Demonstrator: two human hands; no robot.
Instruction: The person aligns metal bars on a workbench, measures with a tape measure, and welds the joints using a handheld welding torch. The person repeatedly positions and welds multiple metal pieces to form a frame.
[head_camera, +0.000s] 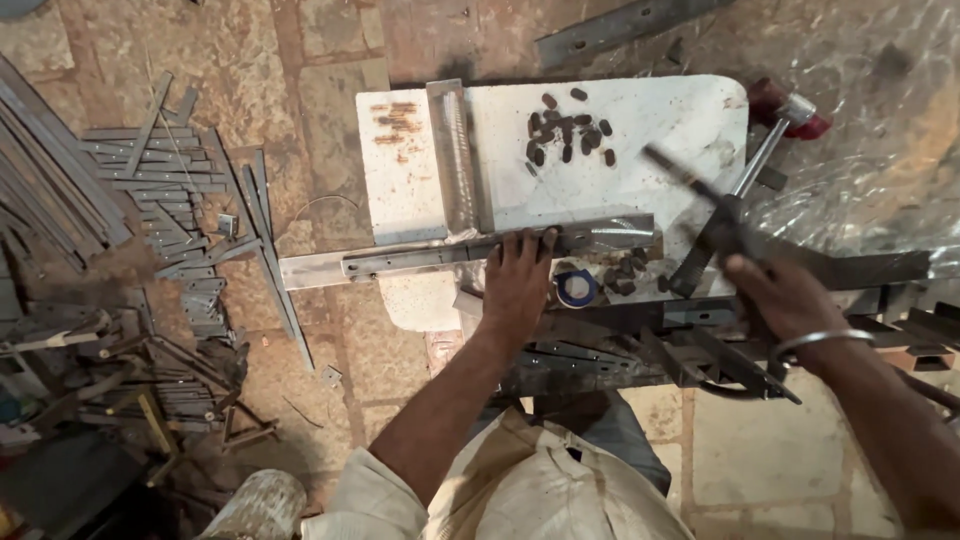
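From my remote seat I looked down on a white, rust-stained work table (690, 110) set on a stone floor, with stacks of cut metal strips (170, 200) piled well off to its left and a red-headed hammer (790, 110) lying at its far right corner. A long flat steel bar (420, 258) crossed the table's near edge, beside a cluster of small dark metal pieces (568, 135) and a roll of blue tape (577, 288). The left hand (517, 283) pressed flat on the bar, fingers spread. The right hand (785, 295) was closed around a dark hammer-like tool (705, 215), raised just right of the bar.
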